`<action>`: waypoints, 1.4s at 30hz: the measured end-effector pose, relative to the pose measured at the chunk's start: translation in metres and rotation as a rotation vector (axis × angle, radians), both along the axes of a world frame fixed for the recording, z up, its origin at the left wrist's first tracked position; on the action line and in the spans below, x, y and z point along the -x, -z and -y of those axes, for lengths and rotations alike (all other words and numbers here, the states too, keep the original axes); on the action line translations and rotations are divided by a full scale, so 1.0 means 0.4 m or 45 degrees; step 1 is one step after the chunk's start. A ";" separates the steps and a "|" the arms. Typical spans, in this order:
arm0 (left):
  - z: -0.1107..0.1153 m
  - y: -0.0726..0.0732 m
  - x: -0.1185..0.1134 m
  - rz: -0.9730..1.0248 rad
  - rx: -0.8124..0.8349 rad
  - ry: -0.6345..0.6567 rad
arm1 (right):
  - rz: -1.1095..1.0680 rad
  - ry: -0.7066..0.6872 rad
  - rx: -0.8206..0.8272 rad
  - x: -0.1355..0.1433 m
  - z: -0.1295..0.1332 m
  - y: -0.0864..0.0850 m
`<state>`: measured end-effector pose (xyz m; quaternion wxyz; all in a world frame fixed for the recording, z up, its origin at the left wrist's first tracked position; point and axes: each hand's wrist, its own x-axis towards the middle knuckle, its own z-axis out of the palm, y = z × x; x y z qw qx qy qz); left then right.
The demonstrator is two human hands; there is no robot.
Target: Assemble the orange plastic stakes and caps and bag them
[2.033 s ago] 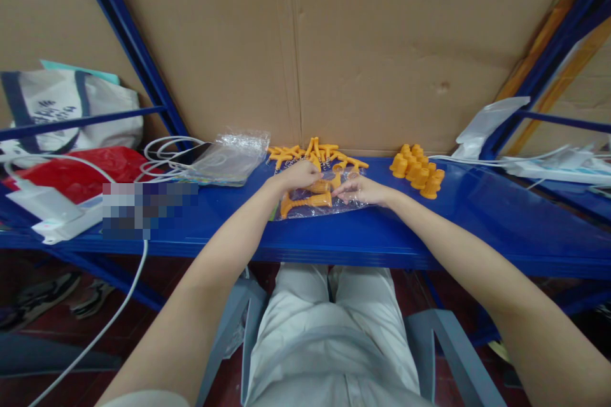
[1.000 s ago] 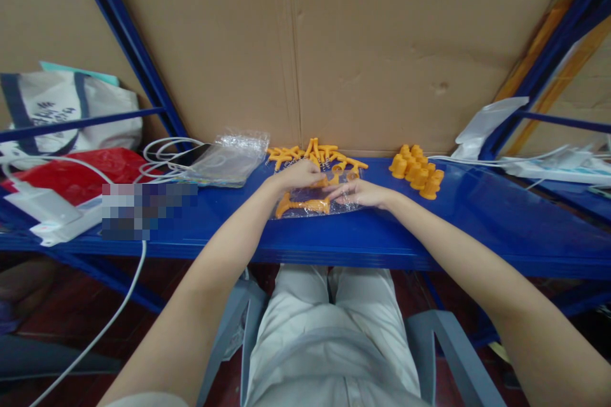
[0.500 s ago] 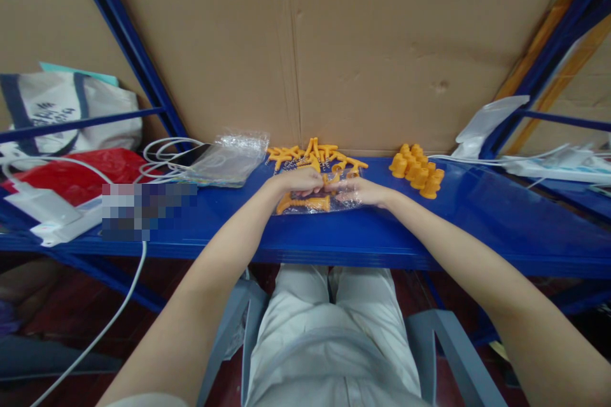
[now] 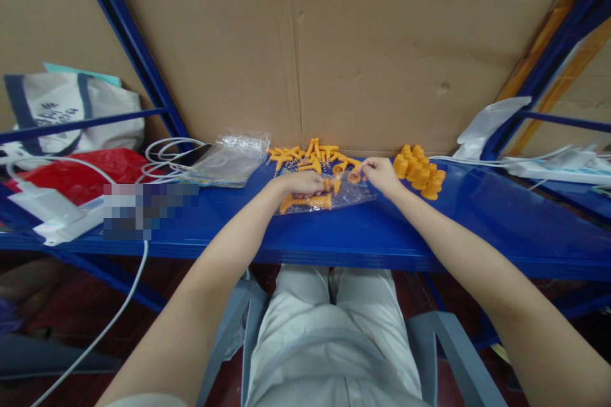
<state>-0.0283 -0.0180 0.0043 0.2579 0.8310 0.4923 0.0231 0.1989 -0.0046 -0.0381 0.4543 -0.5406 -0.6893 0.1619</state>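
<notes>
My left hand [image 4: 305,183] is closed around an orange flared plastic piece [image 4: 333,185], its fingers hiding part of it. Beneath that hand, a clear plastic bag [image 4: 351,196] lies on the blue shelf, with a long orange tube-like piece [image 4: 308,203] in or under its film. My right hand [image 4: 380,174] pinches at the rim of an orange cup-shaped piece [image 4: 354,177]. Another orange cup-shaped piece [image 4: 338,168] sits just left of it. Behind the hands is a pile of orange handles [image 4: 312,151], some with dark spiral wires.
Several orange cup-shaped pieces [image 4: 419,172] stand in rows to the right. Stacked clear bags [image 4: 229,162], white cables [image 4: 160,152] and a power strip [image 4: 71,219] are on the left. Cardboard [image 4: 334,44] closes off the back. A blue edge [image 4: 334,256] runs in front.
My right hand has left the bag and the piece in my left hand, moving up and right to the cup-shaped piece. My left hand stays almost in place.
</notes>
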 end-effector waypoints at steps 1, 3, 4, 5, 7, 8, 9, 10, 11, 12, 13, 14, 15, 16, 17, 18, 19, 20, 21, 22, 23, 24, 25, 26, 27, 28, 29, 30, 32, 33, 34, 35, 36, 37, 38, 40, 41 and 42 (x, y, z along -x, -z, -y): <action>0.001 -0.001 0.000 -0.002 -0.002 0.003 | 0.071 0.070 -0.081 -0.017 -0.013 0.003; 0.003 -0.001 0.001 0.002 0.006 0.015 | 0.223 0.142 -0.228 -0.050 -0.037 0.014; 0.002 0.000 0.001 0.005 0.013 0.023 | 0.294 0.149 -0.252 -0.064 -0.049 0.021; 0.001 0.000 0.002 0.010 0.020 0.029 | 0.346 0.142 -0.250 -0.076 -0.059 0.030; -0.001 0.002 0.004 0.012 0.030 0.036 | 0.470 0.070 -0.184 -0.090 -0.074 0.049; -0.002 0.003 0.004 0.012 0.027 0.037 | 0.529 0.033 -0.141 -0.093 -0.079 0.057; -0.002 0.003 0.004 0.010 0.022 0.037 | 0.585 -0.008 -0.099 -0.092 -0.083 0.064; -0.001 0.003 0.004 0.007 0.017 0.034 | 0.633 -0.039 -0.062 -0.089 -0.084 0.069; 0.000 0.002 0.003 0.003 0.011 0.029 | 0.672 -0.058 -0.031 -0.085 -0.084 0.072; 0.002 0.001 0.002 0.000 0.006 0.024 | 0.703 -0.063 -0.005 -0.080 -0.082 0.073; 0.005 0.000 0.001 -0.002 0.003 0.019 | 0.729 -0.057 0.016 -0.075 -0.078 0.071; 0.007 -0.002 0.000 -0.002 0.000 0.014 | 0.751 -0.041 0.031 -0.070 -0.073 0.067; 0.010 -0.003 0.000 -0.001 -0.004 0.007 | 0.770 -0.022 0.038 -0.065 -0.066 0.062; 0.011 -0.003 -0.001 0.001 -0.009 0.002 | 0.788 -0.008 0.040 -0.061 -0.059 0.057; 0.012 -0.003 -0.002 0.003 -0.015 -0.003 | 0.805 0.000 0.042 -0.059 -0.051 0.050; 0.013 -0.003 -0.002 0.003 -0.023 -0.011 | 0.820 0.006 0.049 -0.057 -0.044 0.045; 0.012 -0.001 -0.002 0.002 -0.035 -0.020 | 0.834 0.013 0.061 -0.055 -0.037 0.039; 0.010 0.001 -0.002 0.002 -0.048 -0.027 | 0.847 0.023 0.075 -0.055 -0.031 0.035; 0.007 0.003 -0.002 0.002 -0.061 -0.028 | 0.863 0.031 0.087 -0.055 -0.027 0.031; 0.004 0.005 -0.001 0.005 -0.075 -0.025 | 0.880 0.039 0.093 -0.055 -0.024 0.029; 0.001 0.008 -0.001 0.010 -0.091 -0.016 | 0.901 0.047 0.089 -0.056 -0.023 0.028; -0.002 0.010 0.000 0.016 -0.108 -0.003 | 0.925 0.054 0.081 -0.058 -0.022 0.027; -0.005 0.012 0.001 0.023 -0.128 0.008 | 0.952 0.062 0.071 -0.059 -0.022 0.026; -0.007 0.014 0.002 0.027 -0.147 0.017 | 0.978 0.069 0.063 -0.061 -0.023 0.025; -0.009 0.015 0.003 0.031 -0.166 0.025 | 1.003 0.076 0.059 -0.062 -0.023 0.024; -0.010 0.016 0.003 0.032 -0.184 0.031 | 1.025 0.084 0.059 -0.064 -0.022 0.022; -0.011 0.017 0.003 0.031 -0.200 0.036 | 1.046 0.091 0.064 -0.065 -0.021 0.020; -0.011 0.017 0.003 0.027 -0.214 0.040 | 1.062 0.105 0.072 -0.066 -0.019 0.017; -0.013 0.019 0.003 0.017 -0.245 0.042 | 1.072 0.161 0.092 -0.067 -0.013 0.007; -0.013 0.020 0.003 0.008 -0.259 0.039 | 1.059 0.197 0.097 -0.068 -0.009 0.002; -0.014 0.020 0.003 -0.004 -0.268 0.033 | 1.034 0.233 0.093 -0.069 -0.006 -0.005; -0.015 0.021 0.003 -0.014 -0.275 0.030 | 1.000 0.265 0.080 -0.070 -0.002 -0.012; -0.016 0.021 0.003 -0.022 -0.282 0.028 | 0.959 0.288 0.056 -0.071 0.001 -0.019; -0.017 0.021 0.003 -0.029 -0.288 0.028 | 0.917 0.297 0.024 -0.073 0.004 -0.027; -0.017 0.020 0.003 -0.035 -0.295 0.030 | 0.880 0.291 -0.015 -0.076 0.008 -0.035; -0.014 0.017 0.001 -0.048 -0.316 0.033 | 0.833 0.241 -0.097 -0.083 0.015 -0.051; -0.012 0.014 0.000 -0.057 -0.322 0.031 | 0.833 0.210 -0.133 -0.087 0.020 -0.057; -0.009 0.012 -0.002 -0.063 -0.325 0.027 | 0.850 0.186 -0.158 -0.092 0.025 -0.063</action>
